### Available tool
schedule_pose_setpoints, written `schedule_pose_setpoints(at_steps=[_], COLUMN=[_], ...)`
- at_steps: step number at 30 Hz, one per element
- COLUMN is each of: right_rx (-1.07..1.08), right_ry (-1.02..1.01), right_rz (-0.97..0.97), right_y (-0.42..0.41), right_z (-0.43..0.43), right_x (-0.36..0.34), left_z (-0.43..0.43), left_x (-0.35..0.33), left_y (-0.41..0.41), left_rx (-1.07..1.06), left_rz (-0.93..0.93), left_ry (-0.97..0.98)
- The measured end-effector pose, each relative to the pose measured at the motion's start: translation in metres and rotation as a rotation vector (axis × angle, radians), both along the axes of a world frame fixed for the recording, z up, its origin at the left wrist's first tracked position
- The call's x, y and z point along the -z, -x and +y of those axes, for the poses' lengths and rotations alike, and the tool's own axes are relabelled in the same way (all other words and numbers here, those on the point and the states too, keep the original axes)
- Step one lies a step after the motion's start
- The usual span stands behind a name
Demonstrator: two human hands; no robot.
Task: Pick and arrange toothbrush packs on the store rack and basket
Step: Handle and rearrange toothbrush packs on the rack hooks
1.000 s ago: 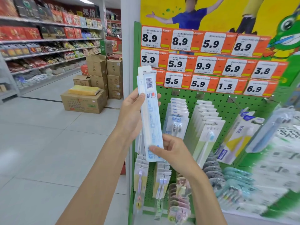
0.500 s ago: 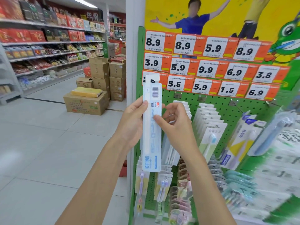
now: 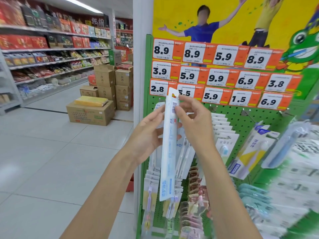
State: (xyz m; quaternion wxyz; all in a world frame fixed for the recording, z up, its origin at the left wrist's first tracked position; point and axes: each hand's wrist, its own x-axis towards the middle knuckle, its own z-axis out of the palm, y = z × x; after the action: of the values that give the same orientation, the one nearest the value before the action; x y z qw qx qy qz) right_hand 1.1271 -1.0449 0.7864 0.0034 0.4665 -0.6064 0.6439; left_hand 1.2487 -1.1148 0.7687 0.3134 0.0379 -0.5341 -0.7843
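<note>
Two hands on one toothbrush pack (image 3: 167, 152), held upright just in front of the green pegboard rack (image 3: 241, 120). The left hand (image 3: 148, 135) grip wraps the pack's middle, thumb on the near edge and fingers behind, while the right hand (image 3: 195, 125) grip pinches the top by the barcode, just under the hang tab (image 3: 173, 93). Tab sits clear above both grips, likely so its hole can thread onto a hook behind them: low grip steadies, high grip steers.

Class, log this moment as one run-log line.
left hand: holds toothbrush pack | right hand: pinches its top | pack: upright before green rack
</note>
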Motion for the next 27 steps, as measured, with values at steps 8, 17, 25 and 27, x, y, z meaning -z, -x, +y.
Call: schedule_pose_setpoints(at_steps=[8, 17, 25, 27], right_rx=[-0.011, 0.098, 0.113, 0.092], right_ry=[-0.027, -0.160, -0.331, -0.391], right_rz=[-0.006, 0.031, 0.265, 0.280], right_y=[0.007, 0.022, 0.026, 0.028], right_z=[0.006, -0.004, -0.027, -0.033], right_x=[-0.001, 0.003, 0.007, 0.005], left_z=[0.011, -0.048, -0.074, -0.076], left_x=[0.007, 0.029, 0.057, 0.058], left_y=[0.022, -0.002, 0.014, 0.016], left_rx=[-0.471, -0.907, -0.630, -0.621], left_rz=[-0.201, -0.357, -0.513, -0.505], left_ry=[0.678, 0.526, 0.608, 0.614])
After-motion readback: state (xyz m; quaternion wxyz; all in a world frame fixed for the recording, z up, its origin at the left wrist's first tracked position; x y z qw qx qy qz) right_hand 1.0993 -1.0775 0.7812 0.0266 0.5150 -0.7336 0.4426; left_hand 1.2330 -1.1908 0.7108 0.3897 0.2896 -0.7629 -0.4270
